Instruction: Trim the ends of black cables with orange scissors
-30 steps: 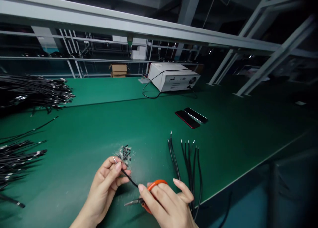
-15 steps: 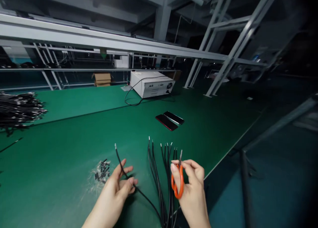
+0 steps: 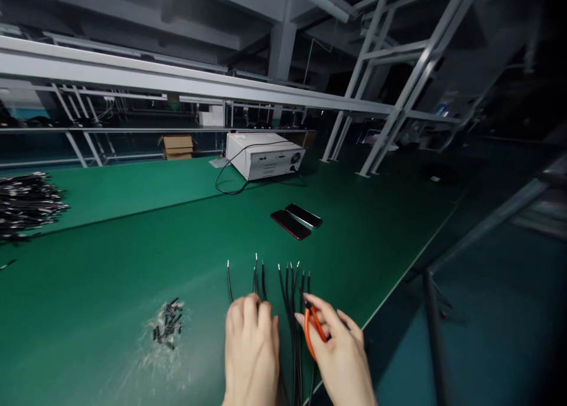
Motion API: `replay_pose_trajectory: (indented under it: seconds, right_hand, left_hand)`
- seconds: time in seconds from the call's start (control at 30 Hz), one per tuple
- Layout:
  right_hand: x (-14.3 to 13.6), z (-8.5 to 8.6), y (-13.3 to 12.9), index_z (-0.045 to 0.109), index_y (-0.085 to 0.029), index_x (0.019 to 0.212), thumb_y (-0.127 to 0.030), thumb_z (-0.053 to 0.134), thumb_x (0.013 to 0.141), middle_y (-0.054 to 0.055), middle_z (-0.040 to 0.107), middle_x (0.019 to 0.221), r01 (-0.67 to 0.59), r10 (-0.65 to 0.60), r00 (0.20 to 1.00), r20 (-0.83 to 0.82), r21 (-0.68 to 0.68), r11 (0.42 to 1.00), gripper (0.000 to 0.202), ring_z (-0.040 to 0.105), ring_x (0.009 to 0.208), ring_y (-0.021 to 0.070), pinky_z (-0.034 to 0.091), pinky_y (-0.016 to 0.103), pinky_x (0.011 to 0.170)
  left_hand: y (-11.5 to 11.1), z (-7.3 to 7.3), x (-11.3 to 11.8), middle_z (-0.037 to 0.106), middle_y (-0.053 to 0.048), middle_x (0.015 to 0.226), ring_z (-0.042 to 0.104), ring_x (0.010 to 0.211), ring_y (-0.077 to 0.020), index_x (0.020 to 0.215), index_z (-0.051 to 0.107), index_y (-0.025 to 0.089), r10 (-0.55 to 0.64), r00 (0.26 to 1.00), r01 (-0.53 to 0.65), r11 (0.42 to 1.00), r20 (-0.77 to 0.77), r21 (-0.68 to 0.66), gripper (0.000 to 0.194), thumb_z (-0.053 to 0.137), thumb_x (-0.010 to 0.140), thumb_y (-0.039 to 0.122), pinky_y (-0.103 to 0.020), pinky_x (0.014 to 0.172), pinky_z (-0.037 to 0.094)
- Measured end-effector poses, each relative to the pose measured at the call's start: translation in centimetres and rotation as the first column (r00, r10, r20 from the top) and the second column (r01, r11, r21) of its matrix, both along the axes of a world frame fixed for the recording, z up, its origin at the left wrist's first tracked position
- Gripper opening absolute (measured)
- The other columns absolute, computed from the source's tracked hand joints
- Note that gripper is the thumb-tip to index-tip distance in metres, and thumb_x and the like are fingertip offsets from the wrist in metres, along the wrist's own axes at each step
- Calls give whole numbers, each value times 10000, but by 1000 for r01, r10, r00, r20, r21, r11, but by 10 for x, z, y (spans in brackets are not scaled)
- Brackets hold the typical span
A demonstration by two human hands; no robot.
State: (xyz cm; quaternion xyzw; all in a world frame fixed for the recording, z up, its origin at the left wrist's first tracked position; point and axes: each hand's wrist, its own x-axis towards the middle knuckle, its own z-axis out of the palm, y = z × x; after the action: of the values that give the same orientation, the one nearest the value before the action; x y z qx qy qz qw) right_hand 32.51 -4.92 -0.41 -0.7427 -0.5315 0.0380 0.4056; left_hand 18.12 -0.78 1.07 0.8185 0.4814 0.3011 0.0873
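My left hand (image 3: 251,344) lies over several black cables (image 3: 229,279), its back toward me and its fingers curled down on them; the fingertips are hidden. Past its knuckles the stripped, silvery cable ends point away from me. In my right hand (image 3: 334,341) are small cutting pliers (image 3: 310,329) with orange handles, the thumb on one side and fingers on the other. Their tip is dark and hard to make out. Another bunch of black cables (image 3: 293,323) runs between my two hands. Left of them, short black offcuts (image 3: 168,323) lie in a small heap amid pale scraps.
Two dark phones (image 3: 295,222) rest side by side on the green table (image 3: 199,241). Behind them stands a white instrument box (image 3: 263,158) with a black cord. A big pile of black cables (image 3: 29,205) is at far left. Metal frame posts (image 3: 398,111) rise at the right.
My left hand has moved right and turned palm down, bringing its single cable over to the others. The pliers have tilted in my right hand. The view has shifted slightly.
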Motion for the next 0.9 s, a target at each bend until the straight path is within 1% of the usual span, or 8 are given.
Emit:
replay_pose_trajectory:
  seconds: [0.07, 0.13, 0.2, 0.47, 0.63, 0.73, 0.8, 0.9]
  right_hand:
    - [-4, 1, 0, 489, -240, 1055, -357, 538, 761, -29, 578, 789, 42, -70, 959, 273, 108, 993, 320, 542, 663, 104, 173, 406, 913]
    - [-7, 3, 1, 454, -234, 1057, -348, 515, 786, -38, 585, 821, 40, -80, 939, 334, 125, 991, 300, 550, 690, 103, 168, 387, 897]
    - [-9, 5, 3, 422, -223, 1067, -343, 489, 810, -49, 587, 785, -4, -28, 950, 312, 100, 995, 291, 549, 673, 94, 197, 352, 863]
    - [-19, 0, 32, 442, -236, 1011, -207, 491, 781, -52, 583, 833, -13, 33, 980, 198, -102, 995, 237, 537, 776, 124, 175, 343, 795]
    - [-23, 0, 47, 469, -173, 999, -84, 446, 756, 9, 567, 814, 103, -46, 935, 353, -145, 984, 259, 517, 807, 171, 164, 361, 802]
    - [-24, 4, 49, 471, -161, 996, -85, 446, 745, 17, 567, 803, 115, -34, 940, 338, -221, 969, 263, 517, 797, 181, 170, 357, 773]
    - [-24, 7, 49, 467, -166, 998, -99, 458, 738, 10, 568, 832, 91, -9, 952, 305, -257, 962, 269, 516, 802, 177, 176, 347, 755]
    - [-25, 10, 49, 479, -165, 983, -92, 450, 733, 11, 568, 843, 71, 18, 955, 296, -287, 955, 261, 514, 802, 180, 179, 345, 751]
  left_hand:
    - [1, 7, 4, 342, -110, 916, 297, 906, -276, 866, 602, 70, 3, 985, -19, 996, -173, -90, 94, 566, 814, 140, -426, 814, 273]
    - [3, 8, 6, 329, -120, 875, 287, 887, -288, 879, 615, 57, 73, 950, -113, 987, -305, -115, 174, 601, 793, 208, -436, 808, 264]
    - [7, 6, 4, 328, -115, 875, 290, 881, -282, 877, 617, 67, 118, 934, -165, 979, -337, -116, 148, 577, 789, 179, -426, 790, 270]
    - [14, -12, -19, 356, -72, 877, 305, 854, -225, 816, 588, 110, 122, 983, -152, 962, -140, -228, 90, 587, 820, 199, -323, 710, 258]
    - [15, -25, -24, 372, -62, 876, 320, 841, -212, 813, 578, 117, 78, 997, -71, 973, 23, -219, 181, 620, 843, 290, -306, 701, 225]
    - [19, -35, -29, 392, -48, 876, 325, 842, -202, 816, 573, 132, 44, 982, 0, 974, 185, -228, 165, 541, 893, 275, -289, 703, 223]
    - [22, -40, -36, 401, -47, 865, 329, 832, -197, 807, 570, 136, 23, 960, 55, 962, 279, -268, 240, 455, 925, 312, -284, 701, 228]
    - [26, -41, -47, 400, -60, 849, 335, 807, -202, 737, 555, 121, 29, 963, 52, 955, 266, -291, 357, 385, 923, 373, -290, 686, 234]
